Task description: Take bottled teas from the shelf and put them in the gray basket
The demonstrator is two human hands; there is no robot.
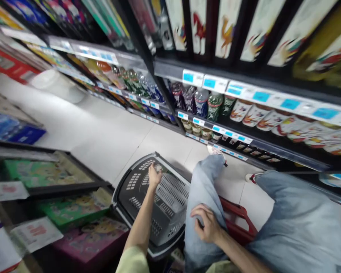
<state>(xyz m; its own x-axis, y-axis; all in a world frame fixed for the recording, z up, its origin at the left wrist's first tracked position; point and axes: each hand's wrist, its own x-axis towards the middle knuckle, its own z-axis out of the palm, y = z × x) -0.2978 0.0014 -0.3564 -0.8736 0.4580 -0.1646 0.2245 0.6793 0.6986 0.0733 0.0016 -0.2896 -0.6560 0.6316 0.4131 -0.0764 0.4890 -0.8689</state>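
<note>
I am crouched in a shop aisle, my knees in pale blue jeans (pixel 295 220) in front of me. My left hand (pixel 154 175) reaches down into a dark grey shopping basket (pixel 130 185) on the floor, fingers closed around something small that I cannot make out. My right hand (pixel 205 224) rests on my left thigh with the fingers curled, nothing in it. A red handle (pixel 238 220) shows beside the basket, between my legs.
Shelves on the right hold bottles (pixel 200 100) and pouches (pixel 272 119) behind blue price tags (pixel 208 82). Low shelves on the left carry flat green and pink boxes (pixel 74 210). White tiled floor (pixel 102 129) runs down the aisle ahead.
</note>
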